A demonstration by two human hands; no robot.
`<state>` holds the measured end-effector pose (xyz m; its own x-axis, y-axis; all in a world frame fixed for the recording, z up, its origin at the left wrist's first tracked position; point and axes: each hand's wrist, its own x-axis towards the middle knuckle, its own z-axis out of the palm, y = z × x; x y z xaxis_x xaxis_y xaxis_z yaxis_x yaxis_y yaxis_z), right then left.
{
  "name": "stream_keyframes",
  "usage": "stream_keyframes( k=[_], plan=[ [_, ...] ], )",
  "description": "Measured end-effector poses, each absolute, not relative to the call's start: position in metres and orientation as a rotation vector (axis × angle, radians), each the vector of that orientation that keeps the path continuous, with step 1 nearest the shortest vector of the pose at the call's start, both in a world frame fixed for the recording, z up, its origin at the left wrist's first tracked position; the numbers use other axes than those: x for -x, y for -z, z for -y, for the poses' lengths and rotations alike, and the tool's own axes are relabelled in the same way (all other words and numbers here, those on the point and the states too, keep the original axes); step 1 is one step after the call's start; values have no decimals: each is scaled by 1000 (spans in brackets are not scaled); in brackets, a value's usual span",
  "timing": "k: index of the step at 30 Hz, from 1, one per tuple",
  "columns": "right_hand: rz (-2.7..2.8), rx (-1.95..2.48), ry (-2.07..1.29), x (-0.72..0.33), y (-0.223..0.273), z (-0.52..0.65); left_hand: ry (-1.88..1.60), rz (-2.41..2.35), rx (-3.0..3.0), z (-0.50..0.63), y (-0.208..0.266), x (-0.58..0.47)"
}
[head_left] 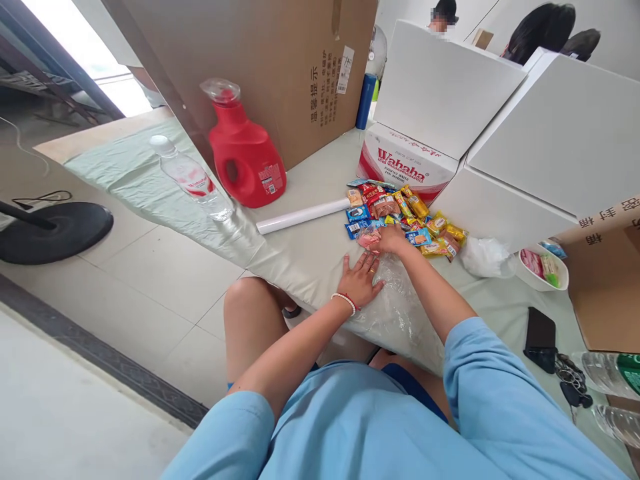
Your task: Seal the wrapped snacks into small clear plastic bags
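Observation:
My left hand [358, 280] lies flat with fingers spread at the edge of a clear plastic bag [395, 303] on the cloth-covered table. Just beyond it, my right hand [391, 239] has its fingers closed on a pink snack packet [369, 238]; its fingertips are partly hidden. A heap of small wrapped snacks [385, 205] in red, blue, yellow and brown lies in front of both hands. To the left of the heap, a white roll [303, 216] rests with its far end touching the packets.
A red detergent jug [247, 157] and a water bottle [193, 179] stand at left. Behind the snacks are a Wahaha carton [403, 163] and white boxes [545, 140]. At right are a white bowl [559, 280] of packets, a phone [540, 339] and keys [573, 377]. People are partly visible behind.

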<state>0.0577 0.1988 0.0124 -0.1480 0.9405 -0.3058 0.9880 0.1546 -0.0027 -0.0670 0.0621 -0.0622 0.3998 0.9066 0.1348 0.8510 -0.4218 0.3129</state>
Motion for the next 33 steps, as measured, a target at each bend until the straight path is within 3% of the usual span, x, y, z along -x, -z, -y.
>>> stream_keyframes(
  k=[7, 15, 19, 23, 26, 31, 33],
  plan=[
    [-2722, -1683, 28, -66, -10, -169, -398, -1587, -2446, -62, 61, 66],
    [-2983, -1914, 477, -130, -48, -130, -415, -1578, -2456, -61, 59, 66],
    [-2836, -1603, 968, -169, -65, -92, -428, -1576, -2449, -60, 58, 66],
    [-2771, -1323, 1098, -177, -53, -74, -418, -1580, -2453, -60, 57, 66],
    [-2820, -1363, 966, -176, -45, -76, -411, -1584, -2461, -60, 56, 65],
    [-2813, -1567, 314, -174, -46, -65, -397, -1598, -2464, -61, 58, 65],
    [-2809, -1425, 347, -173, -47, -49, -394, -1611, -2458, -61, 59, 65]
  ],
)
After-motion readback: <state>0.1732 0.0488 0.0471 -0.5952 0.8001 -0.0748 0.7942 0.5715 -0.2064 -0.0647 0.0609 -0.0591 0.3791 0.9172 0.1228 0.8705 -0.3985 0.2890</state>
